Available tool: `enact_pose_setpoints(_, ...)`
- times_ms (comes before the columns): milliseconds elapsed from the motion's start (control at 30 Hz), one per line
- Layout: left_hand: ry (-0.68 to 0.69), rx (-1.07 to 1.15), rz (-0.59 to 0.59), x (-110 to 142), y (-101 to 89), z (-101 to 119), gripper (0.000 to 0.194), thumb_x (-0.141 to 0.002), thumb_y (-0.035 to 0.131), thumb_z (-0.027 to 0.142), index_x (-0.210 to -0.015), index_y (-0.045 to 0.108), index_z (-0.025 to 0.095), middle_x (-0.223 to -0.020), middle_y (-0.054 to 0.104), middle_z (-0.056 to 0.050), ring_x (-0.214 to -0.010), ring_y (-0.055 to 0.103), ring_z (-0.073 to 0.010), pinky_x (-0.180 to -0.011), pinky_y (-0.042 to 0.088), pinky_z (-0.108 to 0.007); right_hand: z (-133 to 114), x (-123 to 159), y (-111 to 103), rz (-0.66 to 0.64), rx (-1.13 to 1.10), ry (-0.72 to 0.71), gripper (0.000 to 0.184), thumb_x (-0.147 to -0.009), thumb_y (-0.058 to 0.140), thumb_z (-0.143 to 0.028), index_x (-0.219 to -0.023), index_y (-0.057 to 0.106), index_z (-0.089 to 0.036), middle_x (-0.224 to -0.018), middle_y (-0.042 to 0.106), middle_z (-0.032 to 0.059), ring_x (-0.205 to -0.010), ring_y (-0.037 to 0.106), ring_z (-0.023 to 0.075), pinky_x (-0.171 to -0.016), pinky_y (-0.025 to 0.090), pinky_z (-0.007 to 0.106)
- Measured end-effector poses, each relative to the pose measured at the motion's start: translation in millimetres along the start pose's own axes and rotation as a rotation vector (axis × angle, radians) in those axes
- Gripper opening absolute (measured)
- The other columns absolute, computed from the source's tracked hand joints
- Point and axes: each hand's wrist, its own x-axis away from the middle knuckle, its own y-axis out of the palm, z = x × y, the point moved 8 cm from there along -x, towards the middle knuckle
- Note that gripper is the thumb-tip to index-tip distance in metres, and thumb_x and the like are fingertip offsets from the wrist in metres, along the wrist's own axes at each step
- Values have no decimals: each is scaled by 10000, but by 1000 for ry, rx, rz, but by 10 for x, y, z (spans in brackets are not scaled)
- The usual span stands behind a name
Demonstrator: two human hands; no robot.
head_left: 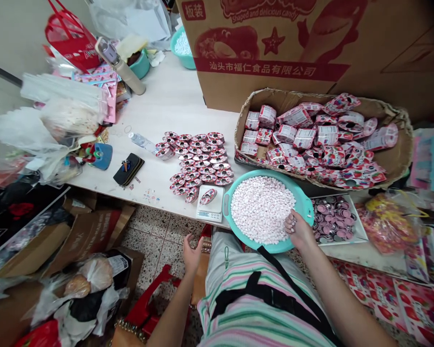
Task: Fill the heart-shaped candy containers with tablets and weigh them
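A turquoise basin (pixel 305 207) full of small white, pill-like candies (pixel 262 207) rests at the table's front edge. My right hand (pixel 298 230) is at the basin's right side, its curled fingers closed on some of the candies. Lower and to the left, my left hand (pixel 193 254) hangs in front of the table edge, holding nothing, fingers apart. Beside the basin stands a small white digital scale (pixel 203 213) with one printed oval candy container (pixel 208 196) on it. Several rows of similar red-and-white containers (pixel 198 161) with dark openings stand behind the scale.
A cut-down cardboard box (pixel 401 144) with printed packets sits behind the basin, against a tall carton (pixel 275 91). Right of the basin is a tray (pixel 358 217) of pink and silver discs. A black wallet (pixel 129 169), clear bottle (pixel 142 142) and beige flask (pixel 128 77) lie or stand leftward.
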Motion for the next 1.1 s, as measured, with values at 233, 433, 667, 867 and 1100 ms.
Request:
enact_pose_setpoints(233,23,-9,-66,40,83,50,462,-703,633,487,-1044,525,195,-1037,613,-91,-1031,577,-267,-927,438,-443,-76,21,-1,-7,10,-18,400,-713,651,-422,-578,336,-216,-414,338,-87,-321,291,40,-289,202,185)
enact_pose_setpoints(433,195,-74,2,-283,135,647,457,-737,617,439,-1106,509,192,-1099,581,-103,-1096,528,-268,-965,402,-447,-77,38,-7,-14,16,-21,397,-712,648,-428,-585,338,-216,-418,350,-84,-319,302,41,-289,215,190)
enact_pose_setpoints(667,385,-86,21,-993,521,1353,587,-680,688,347,-1193,469,167,-1190,540,-144,-1176,459,-296,-1012,344,-454,-17,70,-80,66,42,-26,295,-687,667,-385,-621,449,-198,-463,473,-59,-357,411,50,-325,307,174)
enact_pose_setpoints(867,331,47,-50,-1084,448,1476,355,-740,623,318,-1061,539,190,-1023,623,-75,-973,585,-230,-879,461,-369,-17,99,-180,123,58,-53,237,-660,685,-372,-671,555,-175,-526,564,-27,-408,486,64,-358,364,162)
enact_pose_setpoints(1100,771,42,35,-205,-56,2383,362,-766,610,223,-1125,565,239,-1114,554,-75,-1091,523,-226,-995,407,-407,66,4,-219,123,43,-35,212,-687,651,-356,-657,553,-171,-527,555,-24,-408,479,59,-372,361,153)
